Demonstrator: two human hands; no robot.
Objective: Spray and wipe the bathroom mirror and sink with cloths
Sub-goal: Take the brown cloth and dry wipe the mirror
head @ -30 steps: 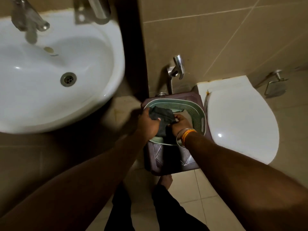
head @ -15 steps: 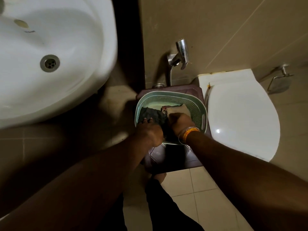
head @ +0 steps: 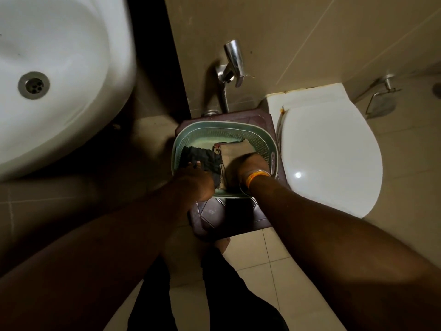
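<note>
Both hands in the green basket point(head: 260, 142), one on each cloth.
Left hand point(head: 194, 181): fingers point(head: 191, 166) extended flat, touching the dark cloth point(head: 202, 157). Right hand point(head: 248, 167) rests on the tan cloth point(head: 235, 149); finger spread hidden, cannot tell. Basket sits on a brown stool point(head: 229, 216), between sink point(head: 59, 75) and toilet point(head: 329, 158).
</note>
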